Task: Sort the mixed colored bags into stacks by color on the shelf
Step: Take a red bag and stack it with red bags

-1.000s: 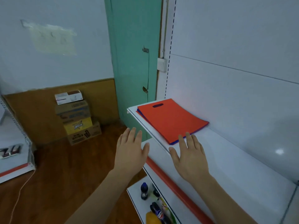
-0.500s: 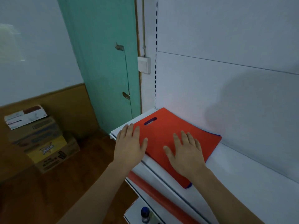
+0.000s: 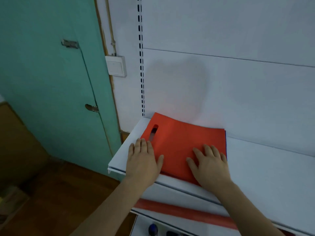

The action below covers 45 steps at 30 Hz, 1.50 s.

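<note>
So we've got both hands flat on the pile right now. Our left hand (image 3: 143,159) rests with fingers straight and spread at the near left corner of the stack of bags (image 3: 184,142), palm partly on the white shelf (image 3: 272,176). Our right hand (image 3: 210,165) lies on the stack's near right part, fingers spread too. Neither grip is pinching anything, just pressing down.

The stack sits at the left end of the shelf, pushed up against the back panel (image 3: 238,91). Top bag is red-orange with a cut-out handle slot (image 3: 154,132), and there's a thin blue edge (image 3: 225,143) peeking out on the right side, so it looks like the colours are still mixed in one pile. As far as we can tell, sorting hasn't really started: no separate stacks anywhere on the shelf.

Below is a red price strip (image 3: 184,212). Further off, a teal door (image 3: 51,82), a wall switch (image 3: 115,65) and wood floor (image 3: 59,201).
</note>
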Each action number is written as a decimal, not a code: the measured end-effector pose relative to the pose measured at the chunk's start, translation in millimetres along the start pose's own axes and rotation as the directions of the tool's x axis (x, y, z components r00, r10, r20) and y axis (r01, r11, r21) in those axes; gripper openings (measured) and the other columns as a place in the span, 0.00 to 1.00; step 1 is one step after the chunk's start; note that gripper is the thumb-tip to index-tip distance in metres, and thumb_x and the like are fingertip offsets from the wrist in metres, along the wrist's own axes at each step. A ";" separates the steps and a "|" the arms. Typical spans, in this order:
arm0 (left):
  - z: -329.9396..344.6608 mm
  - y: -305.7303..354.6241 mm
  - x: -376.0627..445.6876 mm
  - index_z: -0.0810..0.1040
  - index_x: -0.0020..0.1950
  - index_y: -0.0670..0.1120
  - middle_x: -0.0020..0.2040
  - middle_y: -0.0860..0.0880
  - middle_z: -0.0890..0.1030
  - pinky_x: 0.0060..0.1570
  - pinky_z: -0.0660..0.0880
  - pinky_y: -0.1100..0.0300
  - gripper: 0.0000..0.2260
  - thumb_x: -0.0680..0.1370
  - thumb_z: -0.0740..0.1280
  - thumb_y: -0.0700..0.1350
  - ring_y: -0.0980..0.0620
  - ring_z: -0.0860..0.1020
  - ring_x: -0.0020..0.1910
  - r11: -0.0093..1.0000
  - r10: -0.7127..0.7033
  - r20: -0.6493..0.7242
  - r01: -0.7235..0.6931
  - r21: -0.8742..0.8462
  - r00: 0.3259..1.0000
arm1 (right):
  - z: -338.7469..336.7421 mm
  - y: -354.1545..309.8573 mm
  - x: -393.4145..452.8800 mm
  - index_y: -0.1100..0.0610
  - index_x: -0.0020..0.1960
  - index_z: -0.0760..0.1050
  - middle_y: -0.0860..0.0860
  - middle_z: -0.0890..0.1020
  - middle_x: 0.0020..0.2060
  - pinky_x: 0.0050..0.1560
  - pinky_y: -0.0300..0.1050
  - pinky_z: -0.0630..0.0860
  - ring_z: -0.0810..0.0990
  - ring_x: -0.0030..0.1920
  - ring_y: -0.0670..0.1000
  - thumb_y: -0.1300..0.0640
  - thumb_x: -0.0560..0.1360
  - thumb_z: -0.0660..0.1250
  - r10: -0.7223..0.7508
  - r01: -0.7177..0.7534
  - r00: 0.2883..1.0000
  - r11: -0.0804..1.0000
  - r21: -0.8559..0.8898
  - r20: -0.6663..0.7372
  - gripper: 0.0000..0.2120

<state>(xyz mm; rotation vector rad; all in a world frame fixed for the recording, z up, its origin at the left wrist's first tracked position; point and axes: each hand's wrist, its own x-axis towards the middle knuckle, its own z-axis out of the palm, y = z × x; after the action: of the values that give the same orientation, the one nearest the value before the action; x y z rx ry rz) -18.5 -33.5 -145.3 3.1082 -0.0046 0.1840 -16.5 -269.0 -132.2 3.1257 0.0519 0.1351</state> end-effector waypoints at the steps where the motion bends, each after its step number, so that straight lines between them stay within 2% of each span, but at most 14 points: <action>1: -1.7 1.5 -0.9 0.59 0.84 0.41 0.83 0.41 0.61 0.81 0.51 0.41 0.37 0.84 0.43 0.65 0.41 0.56 0.83 1.000 0.024 -0.013 -0.024 -0.003 1.000 | -0.7 -0.2 -6.0 0.41 0.78 0.68 0.54 0.67 0.79 0.77 0.61 0.62 0.61 0.80 0.61 0.30 0.81 0.49 0.083 -0.083 0.997 0.996 -0.018 -0.007 0.31; 5: -3.7 15.1 -6.5 0.66 0.81 0.45 0.79 0.44 0.70 0.80 0.56 0.42 0.25 0.87 0.50 0.55 0.42 0.63 0.80 0.985 0.149 -0.088 -0.155 -0.071 0.985 | -4.5 4.2 -24.5 0.45 0.68 0.76 0.57 0.73 0.69 0.64 0.57 0.74 0.71 0.69 0.61 0.30 0.80 0.53 0.324 -0.326 0.945 0.944 -0.045 -0.043 0.28; 9: -0.7 18.0 -9.6 0.69 0.77 0.50 0.77 0.46 0.72 0.77 0.62 0.41 0.21 0.85 0.54 0.53 0.42 0.66 0.78 0.964 0.203 -0.133 -0.222 -0.146 0.970 | -7.3 10.9 -33.6 0.52 0.60 0.79 0.56 0.76 0.60 0.54 0.55 0.78 0.75 0.60 0.61 0.34 0.80 0.60 0.360 -0.364 0.928 0.931 -0.024 -0.099 0.24; 13: -3.7 11.4 -9.1 0.71 0.75 0.53 0.83 0.37 0.59 0.79 0.57 0.36 0.19 0.85 0.57 0.57 0.33 0.54 0.82 0.982 0.111 -0.153 -0.132 -0.133 0.982 | -3.6 19.2 -36.0 0.58 0.62 0.79 0.61 0.77 0.62 0.55 0.59 0.78 0.75 0.58 0.66 0.48 0.79 0.71 0.341 -0.326 0.926 0.938 0.114 -0.160 0.18; 16: -1.6 12.1 -10.9 0.64 0.80 0.53 0.81 0.33 0.61 0.79 0.54 0.36 0.24 0.86 0.52 0.61 0.32 0.55 0.81 0.992 0.057 -0.091 -0.067 -0.110 0.994 | -1.6 19.6 -35.4 0.61 0.68 0.76 0.64 0.75 0.62 0.56 0.62 0.78 0.75 0.57 0.69 0.56 0.78 0.73 0.362 -0.316 0.914 0.918 0.238 -0.184 0.20; 23: -7.7 23.1 -14.0 0.56 0.82 0.51 0.76 0.41 0.72 0.78 0.58 0.38 0.24 0.86 0.50 0.54 0.39 0.66 0.78 0.982 0.113 -0.087 -0.125 -0.142 0.990 | -7.5 24.2 -28.1 0.62 0.74 0.68 0.64 0.77 0.60 0.59 0.60 0.76 0.78 0.59 0.68 0.53 0.80 0.71 0.448 -0.394 0.889 0.850 0.351 -0.088 0.27; 26: -10.0 32.2 -20.0 0.53 0.84 0.53 0.75 0.48 0.72 0.79 0.58 0.39 0.27 0.84 0.54 0.49 0.43 0.65 0.77 0.955 0.186 -0.116 -0.207 -0.210 0.976 | -10.4 31.9 -25.2 0.61 0.65 0.75 0.61 0.82 0.55 0.55 0.57 0.77 0.81 0.56 0.66 0.53 0.81 0.68 0.453 -0.411 0.889 0.852 0.324 -0.063 0.16; 29: -10.5 37.1 -21.3 0.51 0.84 0.55 0.76 0.50 0.68 0.77 0.65 0.44 0.34 0.83 0.66 0.46 0.46 0.65 0.77 0.899 0.213 -0.133 -0.247 -0.361 0.968 | -13.0 40.1 -24.1 0.59 0.58 0.77 0.59 0.85 0.50 0.52 0.56 0.78 0.82 0.52 0.65 0.54 0.82 0.65 0.469 -0.428 0.880 0.851 0.303 -0.072 0.10; 32: -15.2 35.5 -16.9 0.54 0.83 0.56 0.77 0.50 0.63 0.73 0.70 0.45 0.35 0.82 0.68 0.51 0.47 0.67 0.75 0.835 0.224 -0.143 -0.266 -0.481 0.964 | -15.4 46.8 -24.7 0.56 0.55 0.78 0.58 0.84 0.47 0.47 0.55 0.79 0.82 0.48 0.64 0.56 0.80 0.62 0.525 -0.463 0.843 0.819 0.338 -0.116 0.08; 35: -22.5 32.3 -6.9 0.66 0.77 0.58 0.78 0.51 0.61 0.69 0.74 0.50 0.31 0.77 0.70 0.64 0.50 0.70 0.72 0.744 0.165 -0.106 -0.194 -0.640 0.981 | -15.4 55.4 -27.4 0.55 0.56 0.80 0.56 0.84 0.48 0.47 0.55 0.79 0.81 0.47 0.63 0.58 0.79 0.62 0.549 -0.460 0.820 0.800 0.385 -0.163 0.10; 37: -25.1 30.2 2.5 0.75 0.70 0.58 0.77 0.52 0.64 0.65 0.70 0.59 0.26 0.76 0.71 0.66 0.55 0.68 0.74 0.585 0.056 -0.073 -0.092 -0.806 0.996 | -13.4 61.7 -28.3 0.57 0.59 0.81 0.58 0.85 0.48 0.50 0.57 0.80 0.82 0.49 0.65 0.60 0.79 0.62 0.554 -0.436 0.815 0.781 0.448 -0.171 0.12; 39: -27.1 26.9 14.8 0.77 0.67 0.57 0.69 0.55 0.73 0.59 0.67 0.68 0.21 0.77 0.74 0.60 0.63 0.73 0.66 0.497 -0.060 -0.050 -0.014 -0.868 0.997 | -11.2 66.2 -31.2 0.58 0.61 0.81 0.59 0.86 0.46 0.49 0.57 0.80 0.82 0.47 0.66 0.63 0.79 0.62 0.542 -0.402 0.818 0.777 0.485 -0.191 0.14; 42: -29.1 21.1 32.0 0.75 0.70 0.56 0.58 0.60 0.78 0.37 0.70 0.78 0.20 0.79 0.72 0.44 0.72 0.76 0.44 0.452 -0.104 0.053 0.095 -0.887 0.993 | -10.9 71.8 -37.1 0.56 0.63 0.81 0.58 0.86 0.44 0.48 0.56 0.80 0.82 0.45 0.65 0.65 0.79 0.62 0.523 -0.336 0.817 0.774 0.537 -0.242 0.17; 45: -32.9 20.0 41.0 0.76 0.69 0.57 0.60 0.56 0.82 0.42 0.74 0.70 0.19 0.80 0.70 0.41 0.63 0.80 0.52 0.454 -0.029 0.034 0.044 -0.890 0.999 | -13.5 78.3 -41.0 0.55 0.63 0.81 0.53 0.86 0.44 0.47 0.51 0.76 0.81 0.43 0.60 0.65 0.80 0.62 0.516 -0.240 0.793 0.753 0.612 -0.324 0.16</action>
<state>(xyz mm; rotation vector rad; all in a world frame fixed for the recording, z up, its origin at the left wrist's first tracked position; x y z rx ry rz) 18.3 -52.7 -107.2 2.0118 -0.0254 0.1008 -56.0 -348.5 -121.1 3.4951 -0.7026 1.0905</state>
